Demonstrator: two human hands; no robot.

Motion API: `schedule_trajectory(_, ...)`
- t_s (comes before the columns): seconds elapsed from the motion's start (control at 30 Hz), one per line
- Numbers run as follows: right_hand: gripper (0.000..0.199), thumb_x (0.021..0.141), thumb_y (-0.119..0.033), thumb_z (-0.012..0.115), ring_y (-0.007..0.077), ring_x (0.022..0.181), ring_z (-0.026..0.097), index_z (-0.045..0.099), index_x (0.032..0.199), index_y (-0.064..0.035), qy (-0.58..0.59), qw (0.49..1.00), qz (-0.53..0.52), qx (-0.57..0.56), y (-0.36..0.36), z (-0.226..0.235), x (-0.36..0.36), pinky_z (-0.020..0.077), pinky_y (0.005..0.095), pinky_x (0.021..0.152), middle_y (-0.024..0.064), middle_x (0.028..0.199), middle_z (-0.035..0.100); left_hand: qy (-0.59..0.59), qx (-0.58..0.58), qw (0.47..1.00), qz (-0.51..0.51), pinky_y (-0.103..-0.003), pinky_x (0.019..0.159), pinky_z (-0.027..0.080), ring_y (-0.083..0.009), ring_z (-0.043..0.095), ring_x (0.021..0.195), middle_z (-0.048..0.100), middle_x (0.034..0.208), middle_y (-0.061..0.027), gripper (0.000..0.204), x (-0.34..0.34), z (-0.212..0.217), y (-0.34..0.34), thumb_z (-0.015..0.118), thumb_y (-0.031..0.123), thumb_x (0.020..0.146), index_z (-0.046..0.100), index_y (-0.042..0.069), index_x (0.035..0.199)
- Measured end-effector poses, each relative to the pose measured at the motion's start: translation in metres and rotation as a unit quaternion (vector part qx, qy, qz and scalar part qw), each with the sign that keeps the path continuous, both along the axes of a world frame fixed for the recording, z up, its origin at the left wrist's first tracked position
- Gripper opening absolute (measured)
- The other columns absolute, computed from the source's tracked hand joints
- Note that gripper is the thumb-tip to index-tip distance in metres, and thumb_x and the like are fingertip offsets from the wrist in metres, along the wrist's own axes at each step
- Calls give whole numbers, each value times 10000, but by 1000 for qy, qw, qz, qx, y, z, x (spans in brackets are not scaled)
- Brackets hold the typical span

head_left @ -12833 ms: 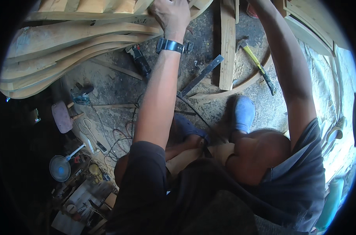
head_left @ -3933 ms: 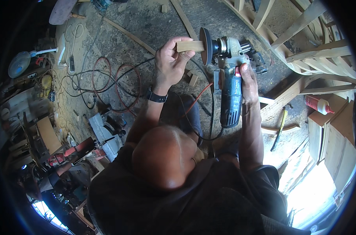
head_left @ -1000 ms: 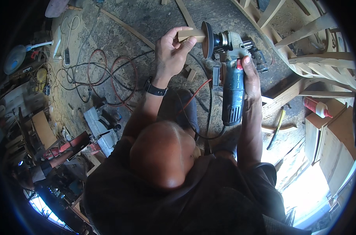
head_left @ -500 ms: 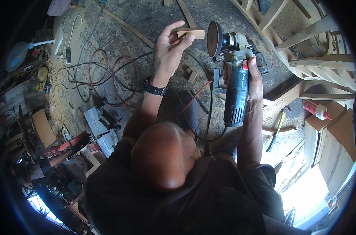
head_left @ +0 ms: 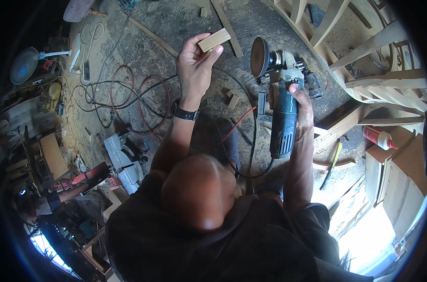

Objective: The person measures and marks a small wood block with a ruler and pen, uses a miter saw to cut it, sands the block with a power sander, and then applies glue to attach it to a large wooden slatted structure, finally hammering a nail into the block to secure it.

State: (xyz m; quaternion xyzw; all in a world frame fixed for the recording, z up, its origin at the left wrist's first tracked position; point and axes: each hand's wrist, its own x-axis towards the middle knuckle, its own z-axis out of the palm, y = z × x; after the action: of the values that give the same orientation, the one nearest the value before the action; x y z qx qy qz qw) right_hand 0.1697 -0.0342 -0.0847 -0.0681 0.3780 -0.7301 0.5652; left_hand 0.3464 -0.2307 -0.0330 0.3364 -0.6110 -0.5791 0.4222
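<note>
Between the thumb and fingers of my left hand (head_left: 196,66) is a small wooden block (head_left: 214,40), raised and tilted with its far end to the right. My right hand (head_left: 302,101) grips the body of a dark angle grinder (head_left: 284,117), its thumb lying near the switch. A round sanding disc (head_left: 259,57) on the grinder's head faces left, toward the block but apart from it. The grinder's cable runs from its lower end toward my legs. Most of my right fingers are hidden behind the grinder.
Loose cables (head_left: 129,101) coil on the floor at left. Small wood offcuts (head_left: 232,98) lie below the grinder. A curved wooden frame (head_left: 326,33) stands at far right; near it are a hammer-like tool (head_left: 333,160) and a red bottle (head_left: 379,137). A miter saw (head_left: 122,157) sits at left.
My left hand has drawn the wooden block left, away from the disc, and turned it so a broad face shows. The grinder has lowered slightly; my right thumb has shifted on its switch area.
</note>
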Motion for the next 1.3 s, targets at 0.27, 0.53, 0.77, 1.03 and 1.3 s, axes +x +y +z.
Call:
schedule_trajectory(0.27,625,879,-436,757,275,724,722,603,1171,95,-186,982,19,-14,-24,-23,17,627,361,660,198,896,691,174,143,974,-26,-326,1065,483,-161,621,1149,642,1271,-123,353,8,3,-5,683,12,970,563,5,1302)
schedule_trajectory(0.53,484,1006,-372,650,374,909,676,544,1308,-9,-315,944,-34,-95,-107,-103,-4,631,463,808,240,1145,635,106,61,989,83,-316,986,500,-154,608,1093,626,1280,-138,326,8,-9,-10,670,13,975,514,18,1262)
schedule_trajectory(0.77,407,1065,-360,522,417,983,698,523,1373,-94,-356,926,-28,-123,-162,-181,-35,624,562,858,234,1169,665,304,220,927,-20,-339,984,504,-224,601,1104,612,1238,-140,326,1,8,-26,517,211,1083,531,-28,1304)
schedule_trajectory(1.03,416,1044,-418,588,294,824,724,585,1271,-69,-378,920,45,-97,-147,-180,-12,648,460,765,126,1035,711,395,313,859,-92,-330,894,497,-201,543,1026,577,1188,-138,317,8,17,-38,531,237,1081,528,-10,1279)
schedule_trajectory(1.3,509,989,-414,674,292,841,751,581,1253,11,-123,981,104,-105,-80,-153,28,656,412,759,161,947,710,265,195,944,-15,-281,873,482,-145,549,965,626,1152,-121,389,24,18,-44,540,321,1094,561,-14,1290)
